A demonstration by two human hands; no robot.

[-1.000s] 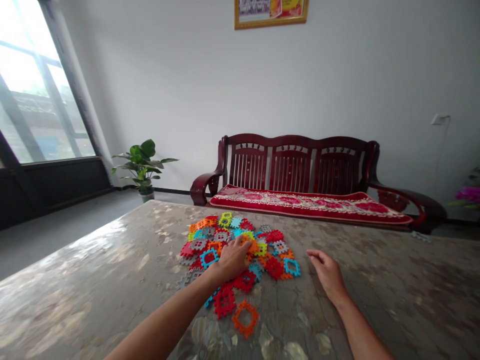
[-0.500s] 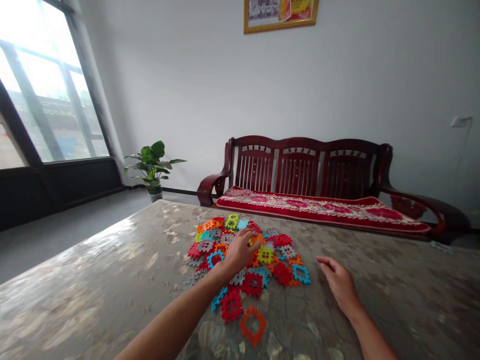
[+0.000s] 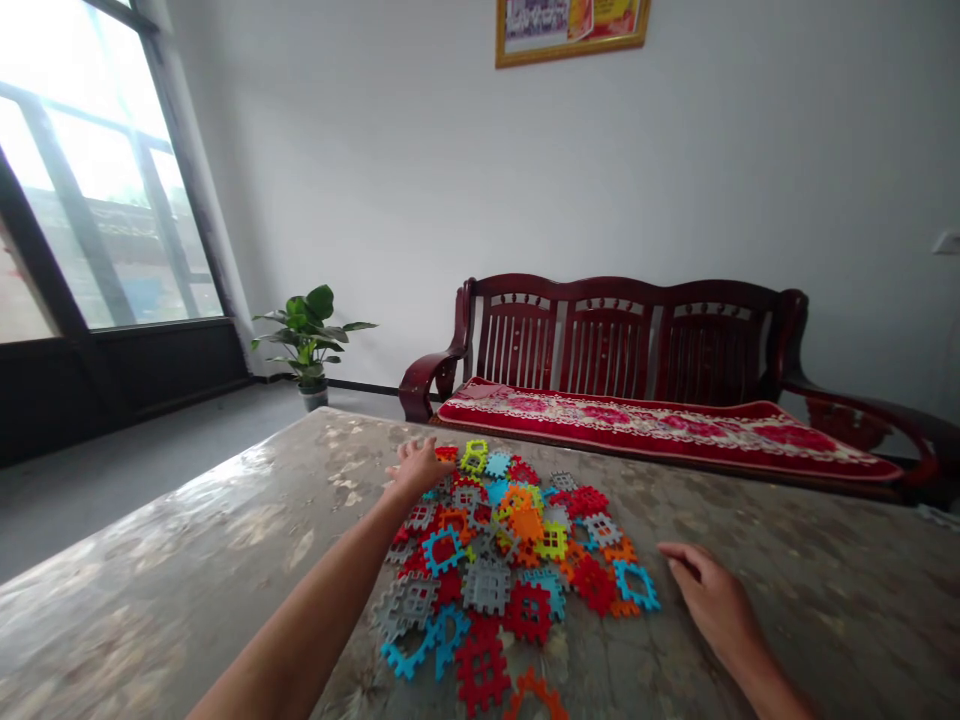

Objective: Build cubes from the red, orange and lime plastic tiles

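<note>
Interlocking plastic puzzle blocks in red, orange, blue, grey and yellow-green lie in a loose pile on the table. My left hand is over the pile's far left edge, fingers apart and the thumb close to a red block. It covers the blocks beneath it. Resting to the right of the pile, my right hand holds nothing, its thumb and forefinger apart. The nearest piece to it is a blue square frame. An orange frame is at the near edge of view, partly cut off.
Behind the table stands a dark red wooden bench with a red floral cover. A potted plant is on the floor at the back left, near a large window. A framed picture hangs on the wall.
My left hand has moved from the middle of the pile to its far left edge, uncovering orange and grey blocks. My right hand stays beside the pile. The view has shifted slightly.
</note>
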